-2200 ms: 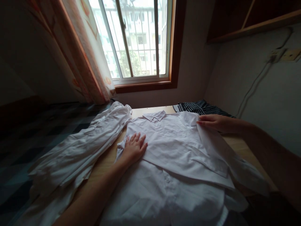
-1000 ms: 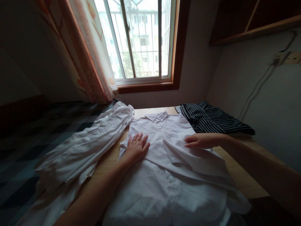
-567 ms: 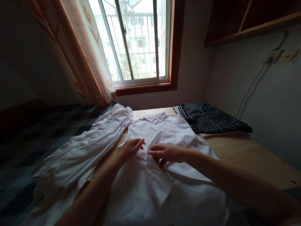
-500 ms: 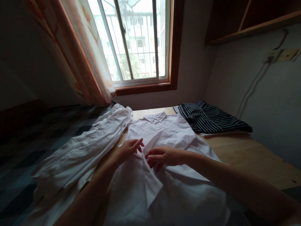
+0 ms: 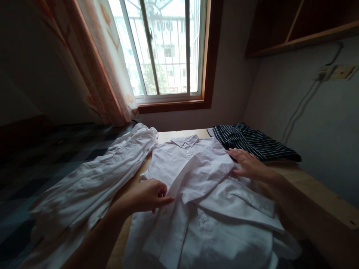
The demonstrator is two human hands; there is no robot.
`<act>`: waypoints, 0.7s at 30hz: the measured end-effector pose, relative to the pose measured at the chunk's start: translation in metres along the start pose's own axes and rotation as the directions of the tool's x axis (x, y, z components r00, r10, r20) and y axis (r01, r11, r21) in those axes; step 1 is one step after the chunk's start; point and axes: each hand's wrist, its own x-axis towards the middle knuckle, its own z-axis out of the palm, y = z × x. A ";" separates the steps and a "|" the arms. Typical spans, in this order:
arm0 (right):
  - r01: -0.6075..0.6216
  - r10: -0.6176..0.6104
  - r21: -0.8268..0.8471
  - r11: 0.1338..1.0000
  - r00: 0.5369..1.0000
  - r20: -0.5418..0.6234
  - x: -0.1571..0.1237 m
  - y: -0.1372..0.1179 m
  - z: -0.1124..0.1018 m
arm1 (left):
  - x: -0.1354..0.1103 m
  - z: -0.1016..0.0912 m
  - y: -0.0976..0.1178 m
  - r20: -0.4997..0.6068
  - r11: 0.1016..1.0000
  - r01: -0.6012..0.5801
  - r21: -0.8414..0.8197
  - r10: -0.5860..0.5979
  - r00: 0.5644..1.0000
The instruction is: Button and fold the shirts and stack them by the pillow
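Observation:
A white collared shirt [image 5: 207, 175] lies spread out, collar away from me, with a sleeve [image 5: 174, 213] laid slantwise across its front. My left hand [image 5: 148, 195] is at the left edge of that sleeve. Its fingers are curled in and the thumb reaches over the cloth; it seems to pinch the fabric, though the fingertips are partly hidden. My right hand [image 5: 251, 164] is open with fingers spread, by the shirt's right side below the shoulder. The other cuff [image 5: 263, 203] lies toward the lower right.
Rumpled white cloth [image 5: 95, 183] lies along the left, beside a dark checked bed cover [image 5: 17, 194]. A black-and-white striped garment [image 5: 255, 142] sits at the back right of the wooden board [image 5: 311, 186]. Behind are a window [image 5: 168, 52], a curtain [image 5: 101, 67] and a wall socket [image 5: 333, 73].
My right hand has left the middle of the shirt and moved right to its side, fingers spreading. My left hand has come slightly lower. The sleeve now lies flatter across the front.

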 end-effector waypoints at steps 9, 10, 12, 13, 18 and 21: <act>-0.239 0.244 0.054 0.970 0.959 -0.147 0.030 -0.014 0.008 | 0.009 -0.020 -0.034 -0.153 1.000 0.013 -0.021 -0.016 0.988; -0.265 0.271 0.058 0.962 0.952 -0.141 0.032 -0.017 0.008 | 0.009 -0.021 -0.038 -0.170 0.999 0.028 -0.041 -0.034 0.985; -0.293 0.296 0.044 0.955 0.947 -0.122 0.031 -0.021 0.010 | 0.009 -0.022 -0.044 -0.163 0.996 0.068 -0.063 -0.077 0.984; -0.297 0.298 0.024 0.954 0.947 -0.117 0.029 -0.022 0.012 | 0.009 -0.021 -0.046 -0.144 0.994 0.088 -0.058 -0.096 0.985; -0.267 0.254 -0.090 0.959 0.958 -0.134 0.016 -0.017 0.022 | 0.008 -0.018 -0.049 -0.099 0.985 0.108 0.132 -0.095 0.991; -0.257 0.246 -0.074 0.964 0.961 -0.127 0.013 -0.010 0.020 | 0.007 -0.018 -0.048 -0.064 0.964 0.094 0.248 -0.081 0.995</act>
